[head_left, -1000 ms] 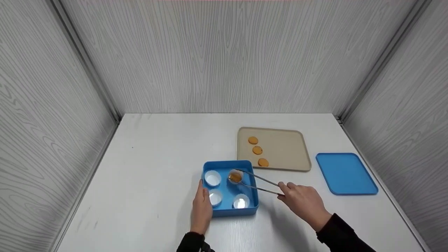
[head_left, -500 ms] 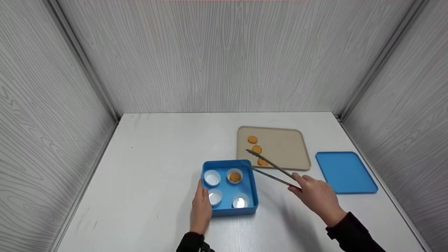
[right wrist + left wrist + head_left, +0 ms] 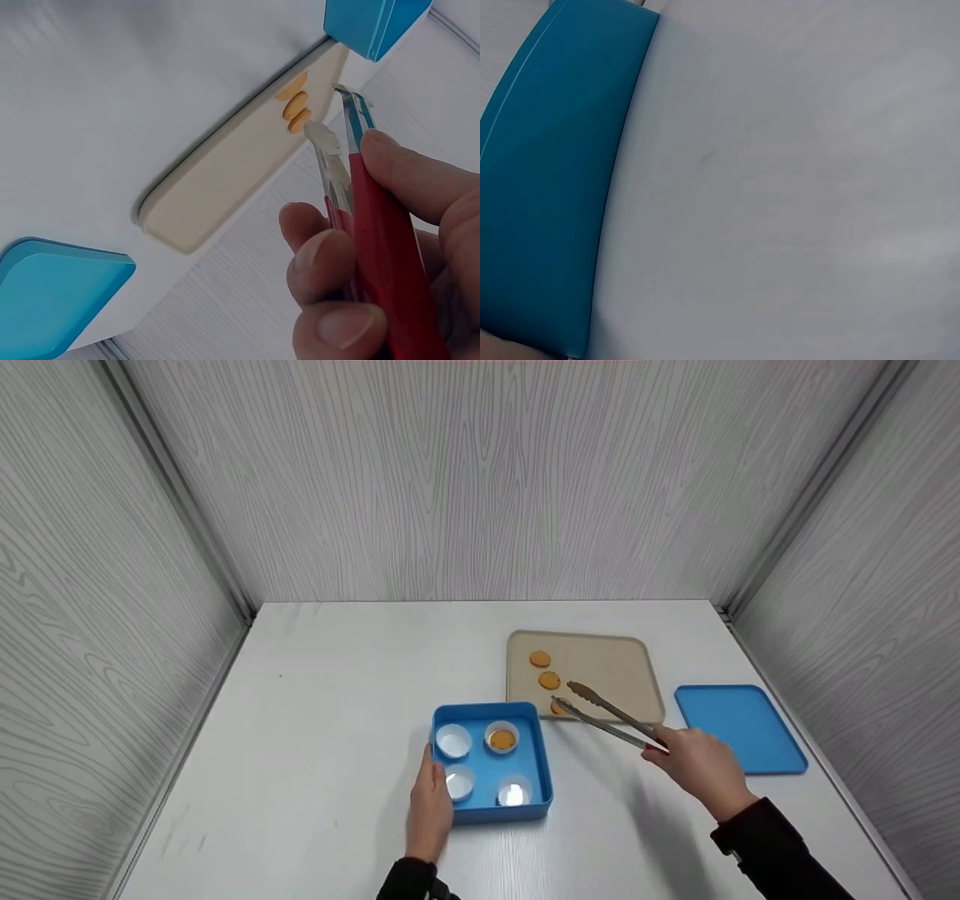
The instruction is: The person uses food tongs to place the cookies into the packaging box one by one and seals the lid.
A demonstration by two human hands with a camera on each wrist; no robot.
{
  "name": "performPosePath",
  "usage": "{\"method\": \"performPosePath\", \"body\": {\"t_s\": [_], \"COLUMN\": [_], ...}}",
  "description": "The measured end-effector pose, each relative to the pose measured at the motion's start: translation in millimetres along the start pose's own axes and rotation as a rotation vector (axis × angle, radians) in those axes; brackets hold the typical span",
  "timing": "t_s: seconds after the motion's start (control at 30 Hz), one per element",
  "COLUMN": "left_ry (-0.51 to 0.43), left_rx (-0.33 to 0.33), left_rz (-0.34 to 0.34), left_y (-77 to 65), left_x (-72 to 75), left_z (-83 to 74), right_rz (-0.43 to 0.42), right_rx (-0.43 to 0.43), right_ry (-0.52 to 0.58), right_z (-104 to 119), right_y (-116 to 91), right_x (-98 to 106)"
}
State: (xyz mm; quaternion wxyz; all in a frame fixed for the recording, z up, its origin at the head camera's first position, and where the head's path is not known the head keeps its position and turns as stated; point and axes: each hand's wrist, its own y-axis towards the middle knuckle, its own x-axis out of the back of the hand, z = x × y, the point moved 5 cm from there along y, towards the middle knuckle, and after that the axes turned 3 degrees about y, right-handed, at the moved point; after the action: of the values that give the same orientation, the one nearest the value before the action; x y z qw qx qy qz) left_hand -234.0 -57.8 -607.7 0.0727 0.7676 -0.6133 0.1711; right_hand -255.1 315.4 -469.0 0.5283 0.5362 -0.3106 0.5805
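My left hand [image 3: 430,814] holds the left side of a square blue box [image 3: 487,815]. Inside stand several white fluted paper baking cups [image 3: 454,742]; the back right one contains a round golden cookie [image 3: 502,740]. In my right hand [image 3: 699,765] are metal tongs [image 3: 611,712] with red handles [image 3: 390,262], gripped between thumb and fingers. Their tips are spread apart over a beige tray [image 3: 607,667], the lower one overlapping the nearest cookie [image 3: 559,706]. Two more cookies, a middle one [image 3: 549,680] and a far one [image 3: 540,658], lie along the tray's left side.
To the right of the beige tray lies a flat blue tray or lid [image 3: 741,729]. Grey wood-patterned walls [image 3: 480,480] border the white table [image 3: 337,675] at the back and both sides.
The tongs have let go of the cookie in the back right cup, opened, and moved up and right to the beige tray. My left hand stays at the box.
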Motion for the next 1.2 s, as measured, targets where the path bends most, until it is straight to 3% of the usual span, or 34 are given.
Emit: {"method": "performPosePath", "body": {"t_s": [0.5,0.77,1.2], "left_ry": [0.034,0.011,0.0], "left_rx": [0.024,0.009,0.01], "left_rz": [-0.004,-0.004,-0.002], "left_y": [0.0,-1.2,-1.2], "left_x": [-0.7,0.3,0.9], "left_z": [-1.0,-1.7,-2.9], "right_rz": [0.057,0.029,0.072], "right_rx": [-0.058,-0.08,-0.081], "right_ry": [0.017,-0.012,0.071], "right_z": [-13.3,-22.1,-23.1], "right_y": [12.2,15.2,10.8], "right_x": [-13.6,-15.7,-19.3]}}
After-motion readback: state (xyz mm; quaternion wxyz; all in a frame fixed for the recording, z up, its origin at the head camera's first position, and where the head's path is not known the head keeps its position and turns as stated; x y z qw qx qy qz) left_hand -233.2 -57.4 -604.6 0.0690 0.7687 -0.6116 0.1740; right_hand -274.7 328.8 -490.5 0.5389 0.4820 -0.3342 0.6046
